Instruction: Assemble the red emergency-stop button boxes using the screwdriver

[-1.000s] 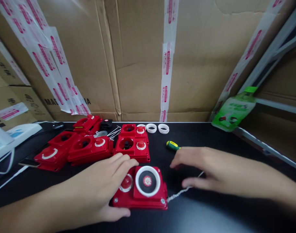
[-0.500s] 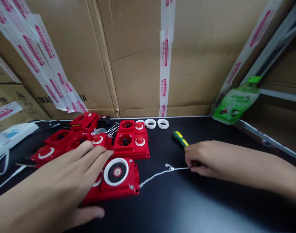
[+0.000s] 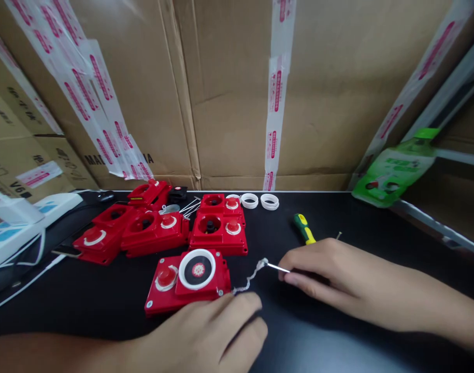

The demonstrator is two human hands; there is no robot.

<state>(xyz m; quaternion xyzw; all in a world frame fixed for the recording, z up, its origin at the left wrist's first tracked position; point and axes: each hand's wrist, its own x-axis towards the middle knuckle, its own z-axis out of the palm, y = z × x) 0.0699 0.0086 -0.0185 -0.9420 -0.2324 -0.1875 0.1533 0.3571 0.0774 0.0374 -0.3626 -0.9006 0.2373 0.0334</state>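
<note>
My right hand (image 3: 318, 269) is closed, pinching a thin metal rod (image 3: 278, 268) between thumb and fingers. A twisted white cord (image 3: 249, 283) runs from the rod's left end to the right side of a red box (image 3: 170, 298). That box lies flat with a red button (image 3: 166, 277) and a round black disc in a white ring (image 3: 198, 269). In front of its right corner is my left hand (image 3: 213, 331), palm down. Its fingers are loosely bent and slightly apart, close to the cord; its thumb is hidden and nothing shows in it.
Behind lie several more red boxes (image 3: 155, 230), white rings (image 3: 269, 201) and metal rods (image 3: 189, 208). A green-yellow screwdriver (image 3: 304, 228) lies beyond my right hand. A green bottle (image 3: 396, 168) leans at right; a power strip (image 3: 30, 217) is at left. Cardboard (image 3: 229, 103) walls the back.
My left hand has left the top of the red box and moved right and nearer to me. My right hand keeps the rod; the cord now hangs slacker. The view has shifted left.
</note>
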